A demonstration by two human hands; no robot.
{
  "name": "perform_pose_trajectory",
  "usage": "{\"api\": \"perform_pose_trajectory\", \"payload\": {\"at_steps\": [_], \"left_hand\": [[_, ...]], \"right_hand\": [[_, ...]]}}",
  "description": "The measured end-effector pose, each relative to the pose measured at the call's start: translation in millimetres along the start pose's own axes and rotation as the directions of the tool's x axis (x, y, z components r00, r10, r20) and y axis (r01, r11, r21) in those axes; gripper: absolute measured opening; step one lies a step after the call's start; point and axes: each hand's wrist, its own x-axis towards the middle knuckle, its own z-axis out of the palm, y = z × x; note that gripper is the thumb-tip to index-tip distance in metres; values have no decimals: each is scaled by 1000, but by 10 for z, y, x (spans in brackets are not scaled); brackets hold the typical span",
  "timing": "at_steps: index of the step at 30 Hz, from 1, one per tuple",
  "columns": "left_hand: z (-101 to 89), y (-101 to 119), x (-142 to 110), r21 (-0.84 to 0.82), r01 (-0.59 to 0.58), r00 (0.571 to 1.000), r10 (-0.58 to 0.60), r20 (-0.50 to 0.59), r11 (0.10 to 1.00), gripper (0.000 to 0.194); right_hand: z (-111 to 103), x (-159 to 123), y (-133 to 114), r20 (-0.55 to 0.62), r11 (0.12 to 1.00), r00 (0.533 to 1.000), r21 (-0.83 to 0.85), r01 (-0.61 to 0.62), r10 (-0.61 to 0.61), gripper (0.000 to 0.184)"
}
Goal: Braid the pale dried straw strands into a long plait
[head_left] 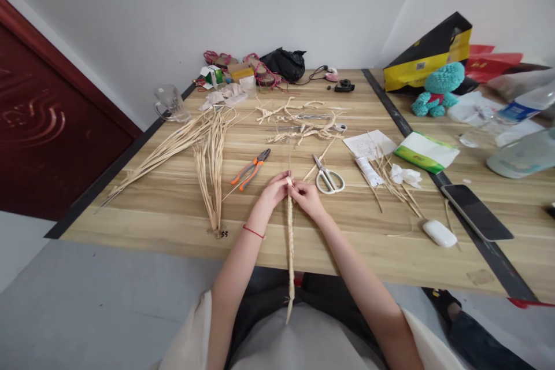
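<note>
A long, thin stem [290, 237], bound in pale straw strips around what looks like a wire, runs from my fingers down past the table's front edge toward my lap. My left hand [276, 189] is closed on its upper end. Beside it, my right hand [307, 198] pinches the same spot, with fingertips meeting around the straw. A thin bare wire [289, 159] sticks out beyond my fingers, away from me. Orange-handled pliers [251, 170] lie left of my hands, and white-handled scissors [328, 176] lie close on the right.
Bundles of straw strips [212, 167] spread across the left. Several straw-wrapped branches [303, 127] lie ahead. A glass mug [170, 103] stands at the left edge. On the right are a tissue pack [426, 151], a phone [477, 212], a white case [439, 233] and a turquoise crocheted doll [440, 89].
</note>
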Motion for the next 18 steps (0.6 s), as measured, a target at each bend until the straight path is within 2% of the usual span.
{"api": "perform_pose_trajectory", "payload": {"at_steps": [11, 18], "left_hand": [[40, 7, 4, 20, 4, 998, -2, -61, 1000, 22], [53, -6, -5, 75, -32, 995, 39, -96, 997, 24]], "right_hand": [[8, -3, -40, 3, 1000, 1000, -2, -18, 18, 42], [26, -15, -22, 20, 999, 999, -30, -31, 31, 42]]}}
